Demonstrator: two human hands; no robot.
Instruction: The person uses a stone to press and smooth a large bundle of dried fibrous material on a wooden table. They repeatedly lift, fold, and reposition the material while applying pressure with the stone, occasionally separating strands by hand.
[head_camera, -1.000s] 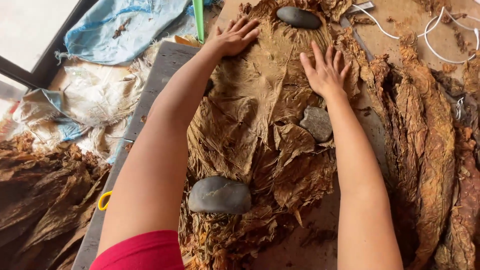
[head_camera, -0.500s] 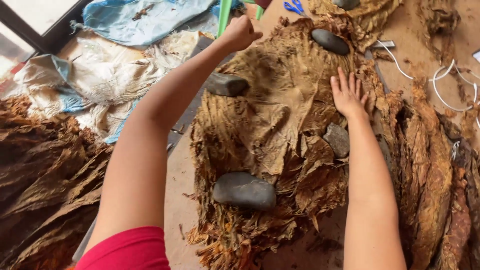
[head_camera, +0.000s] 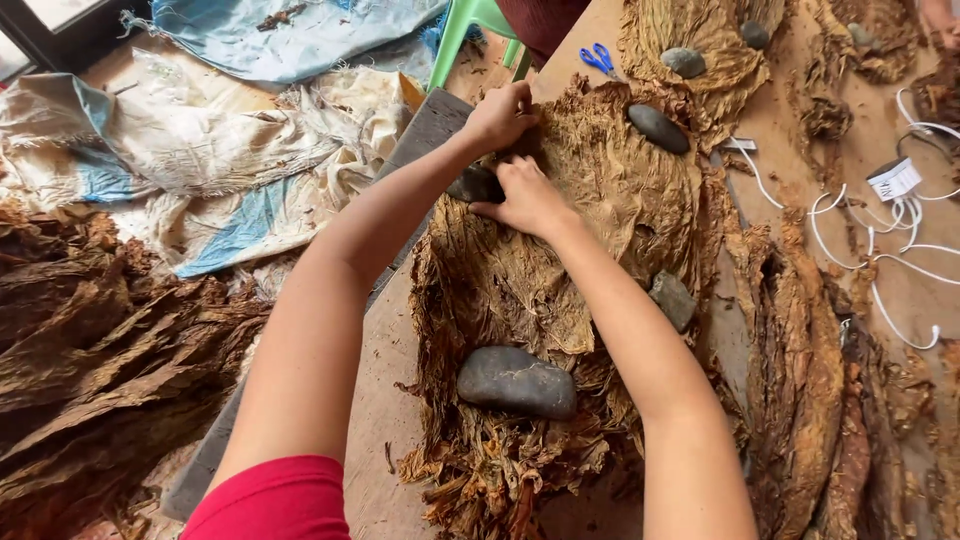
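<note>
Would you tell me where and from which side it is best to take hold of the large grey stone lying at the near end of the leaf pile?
Probably from above, across the short width of the large grey stone: it lies flat and long on the dried leaves, its top bare.

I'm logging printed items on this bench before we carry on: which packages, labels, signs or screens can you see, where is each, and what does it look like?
Small tag: right side of the table, among the loops of white cord; a white rectangle with dark print, too small to make out.
Sacks: on the floor to the left of the table; crumpled woven bags, white and light blue, no print visible.
No signs or screens in view.
</note>
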